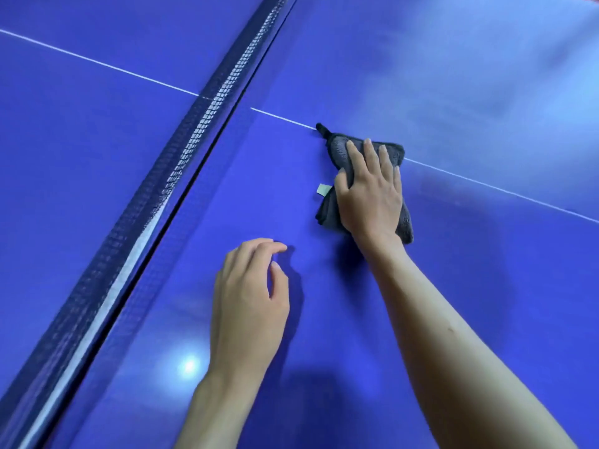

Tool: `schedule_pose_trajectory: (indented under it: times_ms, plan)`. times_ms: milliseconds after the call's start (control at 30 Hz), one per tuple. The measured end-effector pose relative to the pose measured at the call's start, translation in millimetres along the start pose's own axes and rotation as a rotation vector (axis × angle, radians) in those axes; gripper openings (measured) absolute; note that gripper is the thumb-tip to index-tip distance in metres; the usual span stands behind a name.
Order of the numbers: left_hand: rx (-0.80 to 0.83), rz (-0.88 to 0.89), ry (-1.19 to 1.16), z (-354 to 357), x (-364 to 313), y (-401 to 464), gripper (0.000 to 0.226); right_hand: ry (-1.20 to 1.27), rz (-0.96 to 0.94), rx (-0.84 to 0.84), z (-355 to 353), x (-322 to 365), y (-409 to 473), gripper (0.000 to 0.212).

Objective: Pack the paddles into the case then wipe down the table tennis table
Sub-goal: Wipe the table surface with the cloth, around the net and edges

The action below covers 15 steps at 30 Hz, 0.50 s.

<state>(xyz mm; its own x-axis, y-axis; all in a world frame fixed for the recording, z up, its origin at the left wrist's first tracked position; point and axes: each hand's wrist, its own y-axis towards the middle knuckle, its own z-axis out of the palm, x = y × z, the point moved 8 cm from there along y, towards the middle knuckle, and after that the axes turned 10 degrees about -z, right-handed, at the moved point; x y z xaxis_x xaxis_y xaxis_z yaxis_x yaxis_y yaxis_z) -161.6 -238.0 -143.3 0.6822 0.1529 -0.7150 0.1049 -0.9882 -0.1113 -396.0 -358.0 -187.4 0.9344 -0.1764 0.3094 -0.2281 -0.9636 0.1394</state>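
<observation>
Pressing flat with straight fingers spread, the right hand (pixel 369 192) pins a folded dark grey microfibre cloth (pixel 337 150) to the glossy blue table tennis table (pixel 453 92), right on its white centre line (pixel 486 184), with broad bare surface open to the right and far side. The cloth is nubbly and roughly oblong, its long axis running away from the person, a small loop at the far corner and a pale tag (pixel 323 189) on its left edge. The left hand (pixel 249 293) holds nothing, fingers loosely curled with tips near the tabletop, between the cloth and the black mesh net (pixel 181 150) running diagonally at left.
</observation>
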Motion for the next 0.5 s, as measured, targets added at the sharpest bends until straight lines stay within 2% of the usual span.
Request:
schedule_pose_trajectory:
  times_ms: [500]
  plan:
    - [0.131, 0.094, -0.047, 130.1, -97.3, -96.3, 0.026, -0.027, 0.26, -0.073, -98.4, -268.0, -90.9, 0.06]
